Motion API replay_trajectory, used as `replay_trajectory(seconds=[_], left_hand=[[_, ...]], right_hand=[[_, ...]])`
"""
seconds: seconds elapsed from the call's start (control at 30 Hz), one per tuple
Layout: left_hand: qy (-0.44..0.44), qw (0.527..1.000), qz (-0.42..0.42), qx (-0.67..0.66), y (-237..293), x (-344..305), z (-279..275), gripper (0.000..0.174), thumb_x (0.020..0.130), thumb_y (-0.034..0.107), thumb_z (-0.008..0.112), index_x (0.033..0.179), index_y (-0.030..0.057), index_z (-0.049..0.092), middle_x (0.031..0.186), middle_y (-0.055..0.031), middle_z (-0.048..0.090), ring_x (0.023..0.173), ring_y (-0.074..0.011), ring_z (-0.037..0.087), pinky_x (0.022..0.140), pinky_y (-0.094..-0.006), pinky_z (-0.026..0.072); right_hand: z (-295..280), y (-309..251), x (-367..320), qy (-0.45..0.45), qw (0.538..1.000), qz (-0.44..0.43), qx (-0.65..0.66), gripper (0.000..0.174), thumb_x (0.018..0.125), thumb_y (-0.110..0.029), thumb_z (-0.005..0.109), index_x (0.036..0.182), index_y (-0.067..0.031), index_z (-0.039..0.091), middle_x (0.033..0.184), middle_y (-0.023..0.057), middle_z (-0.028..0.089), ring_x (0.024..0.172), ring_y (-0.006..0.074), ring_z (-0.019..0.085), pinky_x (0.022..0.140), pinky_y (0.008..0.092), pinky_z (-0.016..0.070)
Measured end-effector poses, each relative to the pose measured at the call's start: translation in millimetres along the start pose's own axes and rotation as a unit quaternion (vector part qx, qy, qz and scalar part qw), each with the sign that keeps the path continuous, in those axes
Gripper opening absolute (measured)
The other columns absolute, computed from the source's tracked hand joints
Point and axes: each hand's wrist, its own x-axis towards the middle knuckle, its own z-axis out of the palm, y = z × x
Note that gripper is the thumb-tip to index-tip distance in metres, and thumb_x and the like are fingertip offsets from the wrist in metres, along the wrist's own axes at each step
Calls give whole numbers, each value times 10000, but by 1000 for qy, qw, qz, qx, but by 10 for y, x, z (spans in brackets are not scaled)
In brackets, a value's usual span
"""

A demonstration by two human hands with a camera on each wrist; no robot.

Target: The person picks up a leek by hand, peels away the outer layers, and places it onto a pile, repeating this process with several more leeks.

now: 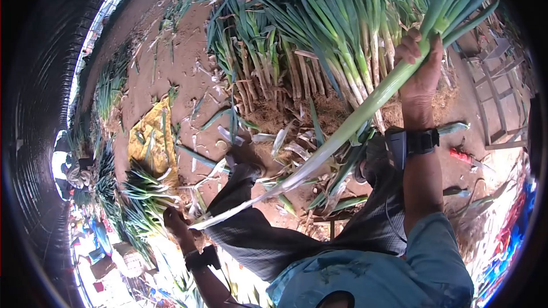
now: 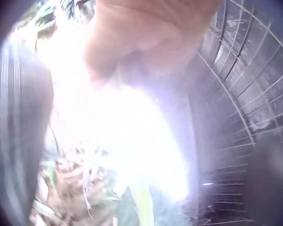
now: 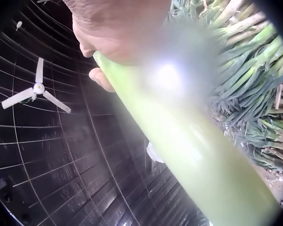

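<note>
Overhead, one long leek is held slantwise above the dirt floor. Its shaft is smooth and pale green, going whitish and thin toward the lower end. At the upper end it opens into a fan of darker, flat green leaves. A loose pale strip of outer skin trails off the thin end.

In the head view the leek runs from 1 o'clock down to 7 o'clock, crossing over the person's dark trouser leg.

The right hand, at 2 o'clock, has its fingers and thumb curled round the shaft just below the leaf fan. The right wrist view confirms this grip, with the shaft running close past the lens.

The left hand, at 7 o'clock, is closed about the pale tip, fingers curled. The left wrist view is washed out by glare and adds little. The two hands are well apart, one at each end of the leek.

A heaped pile of leeks lies at 12 o'clock beyond the right hand. Trimmings litter the floor, and a yellow sheet lies at 9 o'clock.
</note>
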Motion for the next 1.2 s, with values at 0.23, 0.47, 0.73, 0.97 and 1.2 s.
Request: replay_trajectory(seconds=[0.23,0.47,0.73,0.97,1.2], left_hand=[[-361,906,178,-134,1422,-741,1490,631,791,40,636,1344,68,334,1274,-148,460,1187,-248,441,987,-343,363],[-274,889,364,40,1540,-1133,2535,528,782,60,651,1265,54,439,1006,-170,619,794,-249,645,659,-343,509],[-410,898,134,-87,2085,-1272,2937,824,749,73,702,1398,56,195,900,-147,636,706,-183,624,628,-307,493],[-352,778,-158,-496,1911,-1202,3158,326,855,114,608,1160,26,535,820,-12,606,659,-65,526,564,-222,433],[-474,861,156,100,1203,-997,2358,193,835,44,563,1024,19,587,780,-46,554,674,-160,530,576,-304,421]], right_hand=[[-62,103,6,17,997,10,78,291,904,-271,519,1035,-22,443,805,112,528,579,113,436,474,219,394],[267,384,-110,171,953,-17,-250,409,838,-279,622,1106,-53,412,797,38,549,666,114,526,582,239,444],[288,463,-178,155,960,125,-197,244,899,-254,517,1101,-126,464,574,-88,301,415,14,251,363,171,218],[370,343,-214,26,976,171,-133,270,934,-301,450,1122,-107,457,578,-77,295,408,21,244,347,177,228],[356,323,-187,129,952,113,-252,265,944,-269,455,1162,-119,475,621,-59,319,444,24,277,387,164,256]])
